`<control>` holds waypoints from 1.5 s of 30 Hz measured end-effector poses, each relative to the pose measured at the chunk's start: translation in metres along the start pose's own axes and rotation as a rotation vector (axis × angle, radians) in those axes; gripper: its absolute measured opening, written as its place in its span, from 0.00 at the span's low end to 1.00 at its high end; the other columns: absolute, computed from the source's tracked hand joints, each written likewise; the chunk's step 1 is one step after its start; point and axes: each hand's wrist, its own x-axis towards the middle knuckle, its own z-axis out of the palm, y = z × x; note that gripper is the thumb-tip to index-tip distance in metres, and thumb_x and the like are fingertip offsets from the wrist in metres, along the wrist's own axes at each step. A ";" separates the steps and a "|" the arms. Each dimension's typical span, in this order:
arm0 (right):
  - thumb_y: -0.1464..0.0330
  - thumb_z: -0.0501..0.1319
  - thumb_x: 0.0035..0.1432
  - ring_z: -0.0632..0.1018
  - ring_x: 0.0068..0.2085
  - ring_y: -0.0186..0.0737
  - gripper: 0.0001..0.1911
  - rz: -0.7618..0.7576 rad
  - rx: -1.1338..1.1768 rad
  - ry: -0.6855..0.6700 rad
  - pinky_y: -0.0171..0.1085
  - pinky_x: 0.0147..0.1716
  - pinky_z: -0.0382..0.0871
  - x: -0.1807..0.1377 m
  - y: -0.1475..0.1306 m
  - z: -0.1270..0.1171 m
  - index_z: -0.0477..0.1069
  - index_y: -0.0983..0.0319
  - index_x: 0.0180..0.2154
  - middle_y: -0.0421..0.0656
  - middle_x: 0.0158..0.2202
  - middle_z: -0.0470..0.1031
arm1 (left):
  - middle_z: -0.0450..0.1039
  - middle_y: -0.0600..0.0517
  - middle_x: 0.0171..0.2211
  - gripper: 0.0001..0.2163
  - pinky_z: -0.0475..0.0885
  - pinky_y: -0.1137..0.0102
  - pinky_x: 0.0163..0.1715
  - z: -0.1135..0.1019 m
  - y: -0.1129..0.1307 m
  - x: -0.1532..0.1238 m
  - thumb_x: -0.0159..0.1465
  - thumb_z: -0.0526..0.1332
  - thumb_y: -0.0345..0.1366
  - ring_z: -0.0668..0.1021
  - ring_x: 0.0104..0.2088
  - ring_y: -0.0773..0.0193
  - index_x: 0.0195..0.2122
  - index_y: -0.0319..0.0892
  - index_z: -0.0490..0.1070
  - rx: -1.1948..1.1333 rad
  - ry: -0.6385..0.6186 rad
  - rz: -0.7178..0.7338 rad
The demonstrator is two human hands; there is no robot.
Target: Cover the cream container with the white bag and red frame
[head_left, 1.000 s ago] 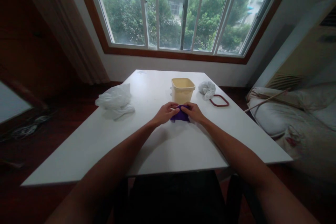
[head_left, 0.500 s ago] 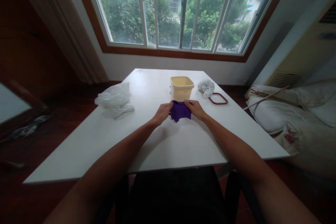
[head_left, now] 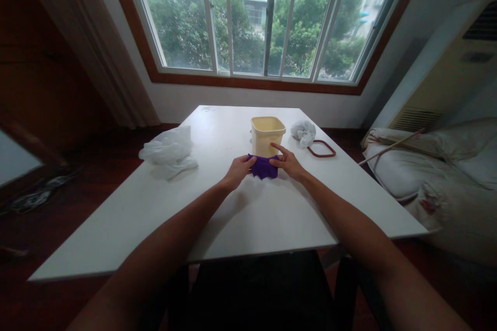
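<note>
Between my two hands a small piece of purple cloth (head_left: 264,168) is held by its upper corners, just above the white table. My left hand (head_left: 237,170) pinches its left side. On the right side my right hand (head_left: 289,162) grips it between thumb and fingers, with the index finger stretched out in front of the bin. Right behind the cloth stands a cream plastic bin (head_left: 266,137), upright, its lower front partly covered by the cloth and fingers. The cloth's lower edge looks ragged.
On the white table (head_left: 155,227), a crumpled clear plastic bag (head_left: 169,150) lies at left. A knotted whitish bag (head_left: 304,133) and a reddish-brown rounded frame (head_left: 321,149) lie right of the bin. Large stuffed sacks (head_left: 438,165) stand beyond the table's right edge.
The purple cloth has shrunk in height, its upper edge now bunched or folded. My right index finger has lifted and stretched out. The view has tilted slightly.
</note>
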 end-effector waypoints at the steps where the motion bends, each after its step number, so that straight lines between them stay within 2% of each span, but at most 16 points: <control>1: 0.59 0.74 0.46 0.79 0.30 0.38 0.44 -0.031 -0.037 -0.006 0.37 0.31 0.75 0.000 0.000 -0.001 0.64 0.63 0.62 0.41 0.32 0.81 | 0.79 0.46 0.33 0.23 0.75 0.66 0.36 -0.001 0.001 0.000 0.51 0.72 0.46 0.79 0.31 0.63 0.40 0.35 0.73 0.013 0.016 0.041; 3: 0.58 0.73 0.47 0.81 0.33 0.40 0.34 -0.074 -0.131 0.014 0.38 0.34 0.76 -0.001 0.000 -0.001 0.73 0.64 0.54 0.45 0.37 0.82 | 0.78 0.50 0.31 0.28 0.75 0.66 0.34 -0.004 0.002 0.000 0.50 0.73 0.41 0.79 0.29 0.64 0.50 0.36 0.69 0.065 0.062 0.127; 6: 0.57 0.71 0.49 0.82 0.38 0.43 0.27 -0.127 -0.296 0.092 0.41 0.38 0.78 -0.003 -0.003 -0.001 0.77 0.63 0.49 0.48 0.43 0.82 | 0.78 0.53 0.30 0.34 0.75 0.67 0.34 -0.009 0.005 0.000 0.52 0.71 0.36 0.79 0.29 0.64 0.60 0.38 0.63 0.250 0.079 0.251; 11: 0.59 0.69 0.52 0.82 0.40 0.46 0.20 -0.199 -0.525 0.156 0.43 0.41 0.78 -0.005 -0.011 -0.002 0.79 0.62 0.45 0.49 0.44 0.82 | 0.80 0.48 0.40 0.12 0.76 0.63 0.43 -0.015 0.011 -0.001 0.60 0.65 0.37 0.80 0.38 0.60 0.45 0.41 0.78 0.695 0.077 0.443; 15: 0.62 0.67 0.54 0.82 0.38 0.44 0.15 -0.263 -0.620 0.203 0.42 0.40 0.77 -0.007 -0.016 -0.001 0.80 0.63 0.41 0.48 0.40 0.83 | 0.78 0.49 0.36 0.11 0.75 0.65 0.40 -0.014 0.016 -0.004 0.64 0.60 0.39 0.78 0.36 0.62 0.41 0.42 0.80 0.836 0.076 0.544; 18: 0.63 0.66 0.55 0.80 0.34 0.41 0.10 -0.343 -0.711 0.213 0.39 0.36 0.75 -0.009 -0.022 0.001 0.80 0.63 0.36 0.46 0.34 0.82 | 0.76 0.47 0.37 0.11 0.74 0.65 0.40 -0.013 0.018 -0.005 0.65 0.59 0.40 0.77 0.39 0.60 0.37 0.41 0.79 0.884 0.084 0.593; 21: 0.63 0.65 0.57 0.77 0.31 0.38 0.09 -0.428 -0.765 0.213 0.37 0.33 0.71 -0.010 -0.029 0.004 0.77 0.62 0.31 0.44 0.30 0.79 | 0.76 0.46 0.42 0.13 0.74 0.66 0.40 -0.011 0.017 -0.004 0.67 0.56 0.41 0.77 0.42 0.60 0.37 0.41 0.77 0.818 0.049 0.563; 24: 0.62 0.63 0.59 0.75 0.34 0.39 0.10 -0.504 -0.732 0.210 0.38 0.35 0.71 -0.010 -0.033 0.007 0.73 0.62 0.29 0.45 0.32 0.77 | 0.78 0.48 0.34 0.15 0.73 0.68 0.34 -0.008 0.012 -0.002 0.67 0.55 0.45 0.77 0.33 0.63 0.38 0.39 0.75 0.640 -0.004 0.423; 26: 0.61 0.62 0.60 0.76 0.37 0.39 0.10 -0.507 -0.668 0.218 0.39 0.39 0.71 -0.010 -0.035 0.009 0.71 0.61 0.30 0.45 0.36 0.77 | 0.78 0.50 0.30 0.17 0.73 0.69 0.30 -0.006 0.009 -0.001 0.64 0.60 0.49 0.77 0.29 0.64 0.39 0.38 0.74 0.482 -0.051 0.332; 29: 0.60 0.61 0.60 0.76 0.34 0.39 0.11 -0.425 -0.601 0.249 0.39 0.37 0.72 -0.008 -0.033 0.008 0.70 0.61 0.32 0.43 0.32 0.76 | 0.80 0.48 0.31 0.21 0.73 0.70 0.29 -0.004 0.007 -0.001 0.55 0.68 0.49 0.79 0.28 0.64 0.41 0.37 0.74 0.325 -0.151 0.234; 32: 0.63 0.60 0.59 0.75 0.31 0.38 0.08 -0.390 -0.617 0.292 0.38 0.34 0.71 -0.007 -0.030 0.007 0.70 0.61 0.34 0.41 0.30 0.74 | 0.79 0.49 0.27 0.18 0.73 0.71 0.28 -0.005 0.007 -0.001 0.54 0.69 0.48 0.79 0.26 0.64 0.36 0.37 0.76 0.326 -0.172 0.198; 35: 0.66 0.57 0.61 0.75 0.32 0.40 0.06 -0.428 -0.691 0.326 0.39 0.35 0.71 -0.007 -0.032 0.007 0.70 0.61 0.36 0.42 0.31 0.74 | 0.78 0.51 0.23 0.15 0.72 0.72 0.26 -0.006 0.010 -0.001 0.55 0.68 0.47 0.78 0.24 0.66 0.33 0.38 0.76 0.350 -0.147 0.204; 38: 0.68 0.56 0.61 0.77 0.42 0.44 0.05 -0.529 -0.811 0.331 0.43 0.44 0.72 -0.003 -0.043 0.011 0.70 0.60 0.36 0.47 0.40 0.76 | 0.78 0.51 0.23 0.15 0.72 0.72 0.26 -0.006 0.013 -0.001 0.56 0.67 0.46 0.78 0.24 0.65 0.32 0.38 0.76 0.385 -0.131 0.220; 40: 0.70 0.57 0.60 0.75 0.51 0.47 0.04 -0.561 -0.911 0.297 0.46 0.51 0.70 0.004 -0.053 0.013 0.70 0.60 0.37 0.50 0.51 0.74 | 0.79 0.50 0.25 0.16 0.74 0.70 0.29 -0.007 0.015 -0.001 0.57 0.67 0.48 0.79 0.26 0.63 0.33 0.38 0.76 0.399 -0.112 0.238; 42: 0.71 0.57 0.60 0.72 0.57 0.49 0.05 -0.522 -1.004 0.230 0.48 0.55 0.68 0.012 -0.062 0.014 0.71 0.60 0.37 0.50 0.58 0.69 | 0.80 0.47 0.30 0.18 0.76 0.67 0.33 -0.010 0.015 0.000 0.57 0.67 0.49 0.81 0.30 0.61 0.36 0.37 0.76 0.422 -0.071 0.267; 45: 0.72 0.58 0.59 0.73 0.56 0.49 0.05 -0.459 -1.079 0.177 0.47 0.55 0.69 0.023 -0.068 0.013 0.72 0.60 0.37 0.49 0.58 0.70 | 0.79 0.40 0.45 0.25 0.77 0.62 0.38 -0.015 0.014 0.002 0.58 0.66 0.51 0.81 0.39 0.57 0.50 0.37 0.72 0.506 0.030 0.310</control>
